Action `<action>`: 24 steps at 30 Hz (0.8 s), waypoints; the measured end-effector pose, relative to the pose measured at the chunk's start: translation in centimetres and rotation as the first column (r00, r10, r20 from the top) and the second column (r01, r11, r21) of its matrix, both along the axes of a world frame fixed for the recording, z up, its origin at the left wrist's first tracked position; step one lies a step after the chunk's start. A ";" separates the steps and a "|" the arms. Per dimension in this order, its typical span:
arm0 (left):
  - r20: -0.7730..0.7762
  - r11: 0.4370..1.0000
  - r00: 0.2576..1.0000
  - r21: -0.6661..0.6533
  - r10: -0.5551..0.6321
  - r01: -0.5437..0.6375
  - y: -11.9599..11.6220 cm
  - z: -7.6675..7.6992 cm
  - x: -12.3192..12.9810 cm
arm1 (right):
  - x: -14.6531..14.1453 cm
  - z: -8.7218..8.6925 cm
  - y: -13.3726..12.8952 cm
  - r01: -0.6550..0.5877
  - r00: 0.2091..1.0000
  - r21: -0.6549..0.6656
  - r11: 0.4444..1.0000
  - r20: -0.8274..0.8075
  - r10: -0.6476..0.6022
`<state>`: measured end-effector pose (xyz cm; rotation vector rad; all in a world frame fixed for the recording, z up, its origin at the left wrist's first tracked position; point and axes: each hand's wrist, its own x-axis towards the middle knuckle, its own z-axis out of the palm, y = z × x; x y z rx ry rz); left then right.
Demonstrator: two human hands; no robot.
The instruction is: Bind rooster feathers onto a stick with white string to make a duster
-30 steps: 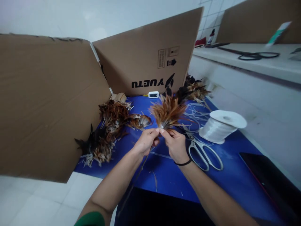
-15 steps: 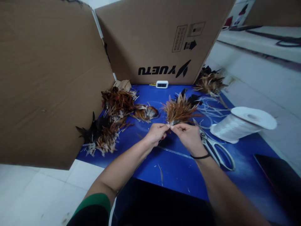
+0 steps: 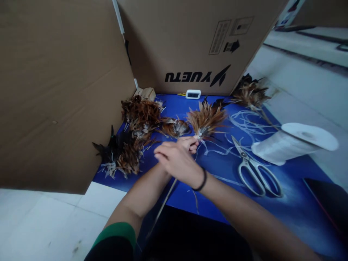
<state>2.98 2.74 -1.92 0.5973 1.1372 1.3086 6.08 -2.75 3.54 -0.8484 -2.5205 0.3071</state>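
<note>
My left hand (image 3: 190, 142) grips the base of a brown feather bunch (image 3: 207, 117), whose feathers fan out away from me. A thin stick (image 3: 164, 203) slants down toward me from below the hands. My right hand (image 3: 178, 161) crosses over my left wrist, fingers bent together; whatever they pinch is too small to make out. White ribbon (image 3: 217, 148) trails from near the bunch toward the scissors (image 3: 251, 168), which lie on the blue table (image 3: 212, 203) with blades slightly apart.
Feather piles (image 3: 143, 112) lie at the left, with a smaller bunch (image 3: 174, 127) beside them. At the right are a ribbon spool (image 3: 288, 145), another feather bunch (image 3: 251, 95) and a dark flat device (image 3: 326, 199). Cardboard (image 3: 174, 40) stands behind a small white display (image 3: 193, 94).
My right hand has left the bunch's base and crossed leftward over my left wrist. The stick now shows below the hands, and the scissors are fully uncovered. The view has shifted slightly.
</note>
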 end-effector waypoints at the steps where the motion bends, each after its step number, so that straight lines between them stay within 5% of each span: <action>1: 0.034 0.998 0.998 0.000 -0.061 0.061 0.0 -0.1 -0.1 | -1.8 0.0 -0.2 -0.073 0.994 -0.092 0.993 0.073 0.080; 5: 0.258 0.968 0.933 0.041 -0.249 0.247 -0.1 -0.7 -0.8 | -7.9 -0.7 0.0 -0.099 0.926 -0.320 0.942 0.317 0.205; 11: 0.322 0.965 0.909 0.074 -0.263 0.253 0.3 -1.4 -1.4 | -11.9 -1.8 1.2 0.118 0.903 -0.382 0.916 0.426 0.062; 16: 0.336 0.964 0.904 0.076 -0.265 0.254 0.2 -1.2 -1.4 | -11.4 -2.1 1.4 0.124 0.920 -0.426 0.896 0.388 0.058; 24: 0.342 0.957 0.894 0.075 -0.289 0.280 0.4 -0.8 -1.5 | -6.8 -0.5 -1.3 -0.048 0.975 -0.144 0.988 0.209 0.078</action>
